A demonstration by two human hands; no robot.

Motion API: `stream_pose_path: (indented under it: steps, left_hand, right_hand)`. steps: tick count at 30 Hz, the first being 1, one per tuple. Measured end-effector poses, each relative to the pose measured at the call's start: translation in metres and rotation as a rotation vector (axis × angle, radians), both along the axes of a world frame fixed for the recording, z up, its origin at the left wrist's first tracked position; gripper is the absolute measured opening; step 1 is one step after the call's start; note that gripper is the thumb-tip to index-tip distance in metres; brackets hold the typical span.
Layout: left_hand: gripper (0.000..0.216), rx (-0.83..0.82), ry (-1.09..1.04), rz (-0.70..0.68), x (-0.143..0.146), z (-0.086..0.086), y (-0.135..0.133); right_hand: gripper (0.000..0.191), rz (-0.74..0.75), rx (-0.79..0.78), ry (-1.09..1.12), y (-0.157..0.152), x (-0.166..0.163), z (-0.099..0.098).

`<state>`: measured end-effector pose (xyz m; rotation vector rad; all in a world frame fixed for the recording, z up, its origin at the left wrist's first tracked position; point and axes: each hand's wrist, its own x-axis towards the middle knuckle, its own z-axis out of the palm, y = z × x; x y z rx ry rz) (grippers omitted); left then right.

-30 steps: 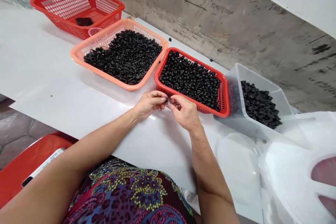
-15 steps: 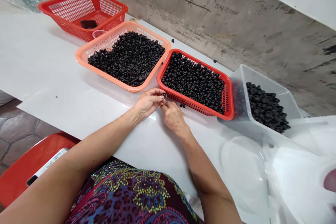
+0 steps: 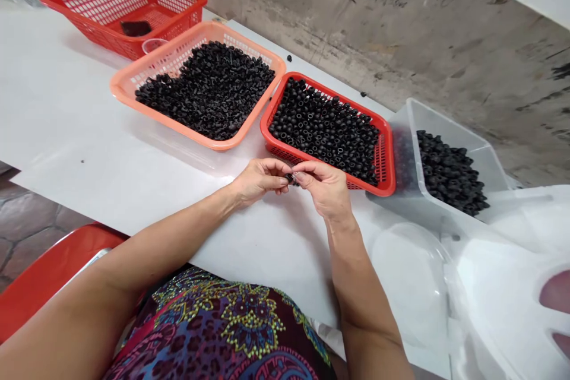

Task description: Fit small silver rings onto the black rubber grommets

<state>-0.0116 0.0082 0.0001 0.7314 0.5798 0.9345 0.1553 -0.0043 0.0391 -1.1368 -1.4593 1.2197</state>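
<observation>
My left hand (image 3: 257,180) and my right hand (image 3: 324,187) meet just above the white table (image 3: 89,130), fingertips pinched together on a small black part (image 3: 290,177). They hover in front of a red basket (image 3: 385,160) full of small black ring-shaped parts. To its left lies an orange basket (image 3: 133,90) heaped with black parts. Both hands are closed in a pinch.
A second red basket (image 3: 66,6), nearly empty, stands at the far left. A clear plastic bin (image 3: 445,208) with black parts sits at the right, with a clear lid (image 3: 405,279) and white plastic bag (image 3: 503,291) near it. A red chair (image 3: 40,285) is at lower left. A concrete wall backs the table.
My right hand has risen from the table edge by the red basket and come up to meet my left hand's fingertips. The view shifted slightly.
</observation>
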Motion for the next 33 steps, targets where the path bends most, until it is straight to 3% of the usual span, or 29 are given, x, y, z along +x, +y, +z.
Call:
stream_pose_path:
  steps: [14, 18, 22, 27, 33]
  left_hand:
    - [0.023, 0.054, 0.041, 0.009, 0.001, 0.0, 0.001]
    - [0.023, 0.045, 0.046, 0.023, 0.001, 0.001, 0.001]
    - [0.023, 0.039, 0.051, 0.042, 0.001, 0.002, 0.001]
    - [0.023, 0.024, 0.065, 0.033, 0.0, 0.002, 0.001]
    - [0.021, -0.003, 0.064, 0.065, -0.002, 0.003, 0.003]
  right_hand:
    - [0.013, -0.008, 0.108, -0.089, 0.0, -0.003, -0.001]
    - [0.016, 0.004, 0.106, -0.2, -0.002, -0.002, 0.003]
    - [0.028, 0.012, 0.058, -0.353, -0.003, 0.007, 0.011]
    - [0.024, -0.003, 0.111, -0.532, -0.003, 0.023, 0.021]
    - [0.023, 0.146, 0.086, -1.177, 0.001, 0.035, 0.016]
